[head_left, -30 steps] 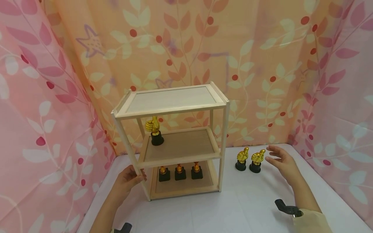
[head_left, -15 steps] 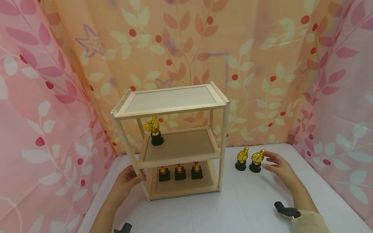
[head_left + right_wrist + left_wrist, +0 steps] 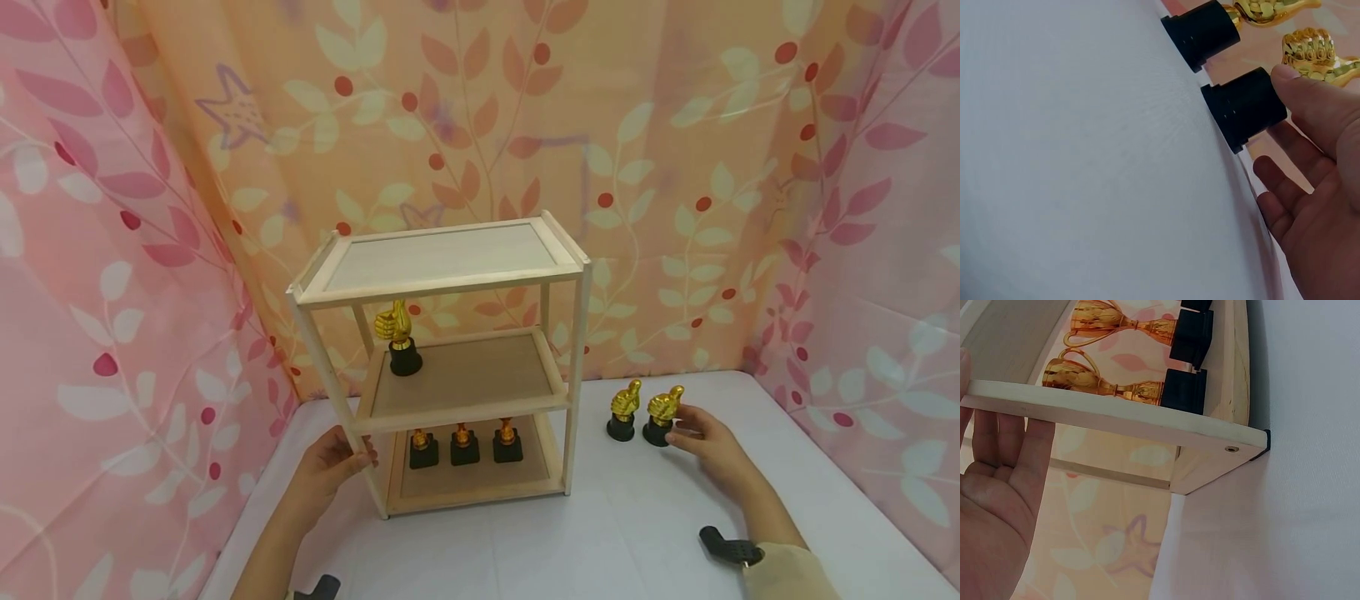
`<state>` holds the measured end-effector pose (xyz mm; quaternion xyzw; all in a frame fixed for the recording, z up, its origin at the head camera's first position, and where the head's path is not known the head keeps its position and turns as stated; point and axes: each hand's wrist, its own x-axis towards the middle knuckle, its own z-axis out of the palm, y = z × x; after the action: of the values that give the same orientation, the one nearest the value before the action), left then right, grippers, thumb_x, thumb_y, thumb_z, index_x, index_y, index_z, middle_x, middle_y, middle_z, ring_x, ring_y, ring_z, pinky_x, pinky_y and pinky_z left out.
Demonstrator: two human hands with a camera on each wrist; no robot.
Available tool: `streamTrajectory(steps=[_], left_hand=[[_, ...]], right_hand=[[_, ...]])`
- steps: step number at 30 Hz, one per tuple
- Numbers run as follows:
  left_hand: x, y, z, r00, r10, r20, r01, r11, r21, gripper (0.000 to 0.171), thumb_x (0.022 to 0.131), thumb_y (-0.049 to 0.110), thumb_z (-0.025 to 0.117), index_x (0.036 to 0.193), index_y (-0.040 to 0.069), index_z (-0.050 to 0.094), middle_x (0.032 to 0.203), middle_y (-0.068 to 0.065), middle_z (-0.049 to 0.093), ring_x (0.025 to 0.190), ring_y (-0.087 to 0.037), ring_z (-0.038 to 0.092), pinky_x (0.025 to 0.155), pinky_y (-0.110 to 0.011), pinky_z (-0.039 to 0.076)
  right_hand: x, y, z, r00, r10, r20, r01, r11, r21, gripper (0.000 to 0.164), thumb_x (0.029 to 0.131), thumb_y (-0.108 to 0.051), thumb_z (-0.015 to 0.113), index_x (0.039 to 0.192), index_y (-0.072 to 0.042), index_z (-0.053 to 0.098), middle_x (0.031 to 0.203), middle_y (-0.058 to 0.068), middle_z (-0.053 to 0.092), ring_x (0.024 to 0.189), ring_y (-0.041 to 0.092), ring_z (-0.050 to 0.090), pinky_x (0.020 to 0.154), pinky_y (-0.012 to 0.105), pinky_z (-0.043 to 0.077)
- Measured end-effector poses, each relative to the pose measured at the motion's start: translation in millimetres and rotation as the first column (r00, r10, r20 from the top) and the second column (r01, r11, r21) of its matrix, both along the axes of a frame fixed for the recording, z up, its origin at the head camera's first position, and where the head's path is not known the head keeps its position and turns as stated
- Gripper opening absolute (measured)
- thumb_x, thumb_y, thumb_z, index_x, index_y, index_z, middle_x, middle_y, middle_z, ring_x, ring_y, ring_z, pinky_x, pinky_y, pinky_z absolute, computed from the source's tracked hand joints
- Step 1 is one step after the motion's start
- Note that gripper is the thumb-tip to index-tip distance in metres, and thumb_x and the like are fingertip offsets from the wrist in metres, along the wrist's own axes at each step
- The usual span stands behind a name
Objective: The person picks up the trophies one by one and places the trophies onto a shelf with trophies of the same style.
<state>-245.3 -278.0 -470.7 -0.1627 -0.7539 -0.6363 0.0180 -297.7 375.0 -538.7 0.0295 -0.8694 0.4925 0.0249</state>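
Observation:
My left hand (image 3: 327, 469) grips the front left upright of a pale wooden three-tier shelf (image 3: 450, 287). In the left wrist view its fingers wrap behind the wooden post (image 3: 1116, 412). At the right, my right hand (image 3: 708, 446) is at a gold thumbs-up trophy (image 3: 663, 408) standing upright on the table. The right wrist view shows the thumb (image 3: 1310, 90) at the edge of its black base (image 3: 1247, 106). The index fingertip is partly hidden behind that base; the other fingers are loosely bent. A second thumbs-up trophy (image 3: 622, 408) stands just left of it.
On the middle shelf, a thumbs-up trophy (image 3: 402, 342) stands at the left. Three gold cup trophies (image 3: 464, 446) with black bases line the bottom shelf. Floral curtains (image 3: 675, 250) enclose the white table (image 3: 600, 533) at the back and both sides.
My right hand has moved left and slightly down, from beside the nearer thumbs-up trophy to touching its base. That trophy has stayed in place. My left hand keeps its hold on the shelf post.

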Motion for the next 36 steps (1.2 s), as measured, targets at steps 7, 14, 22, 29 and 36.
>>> streamTrajectory(steps=[7,14,22,29,36], left_hand=[[0.9,0.6,1.3,1.000,0.005,0.003,-0.005,1.000,-0.003,0.033,0.100,0.010,0.065,0.123,-0.009,0.050,0.105,-0.007,0.069,0.098,-0.017,0.072,0.092,-0.027,0.057],[2.1,0.3,0.8,1.000,-0.001,0.002,0.001,1.000,0.008,0.029,0.100,0.008,0.065,0.121,-0.008,0.051,0.104,-0.004,0.069,0.097,-0.017,0.072,0.092,-0.028,0.058],[1.1,0.2,-0.1,1.000,-0.015,-0.013,0.015,1.000,0.003,0.032,0.101,0.008,0.064,0.123,-0.010,0.049,0.104,-0.006,0.068,0.097,-0.017,0.071,0.092,-0.027,0.057],[1.7,0.9,0.1,1.000,-0.007,-0.015,0.007,1.000,0.000,0.030,0.101,0.008,0.064,0.123,-0.008,0.051,0.105,-0.007,0.068,0.098,-0.017,0.071,0.092,-0.027,0.057],[1.4,1.7,0.9,1.000,0.014,-0.010,-0.014,1.000,-0.019,0.029,0.101,0.011,0.065,0.122,-0.003,0.053,0.106,-0.011,0.068,0.099,-0.019,0.071,0.092,-0.026,0.057]], right_hand=[[2.1,-5.1,-0.6,0.999,-0.021,0.032,0.021,1.000,0.000,0.081,0.096,-0.037,0.073,0.155,0.001,0.033,0.148,0.031,0.047,0.131,0.049,0.049,0.102,0.067,0.045],[-0.4,-7.8,-3.0,0.999,-0.034,-0.011,0.034,0.998,0.046,0.076,0.096,-0.034,0.073,0.151,0.004,0.038,0.145,0.031,0.051,0.129,0.047,0.052,0.104,0.062,0.046],[-0.3,-12.1,-2.3,0.999,-0.050,0.001,0.050,0.998,0.038,0.078,0.095,-0.036,0.073,0.151,0.005,0.038,0.146,0.033,0.049,0.132,0.050,0.050,0.108,0.066,0.041],[-3.2,-14.5,-3.6,0.997,-0.075,0.007,0.074,0.992,0.101,0.081,0.095,-0.043,0.072,0.151,0.004,0.038,0.145,0.033,0.050,0.132,0.050,0.051,0.108,0.067,0.039],[-4.3,-16.6,-3.8,0.995,-0.097,0.005,0.095,0.986,0.140,0.084,0.094,-0.046,0.072,0.150,0.006,0.038,0.144,0.035,0.049,0.131,0.052,0.050,0.109,0.069,0.037]])
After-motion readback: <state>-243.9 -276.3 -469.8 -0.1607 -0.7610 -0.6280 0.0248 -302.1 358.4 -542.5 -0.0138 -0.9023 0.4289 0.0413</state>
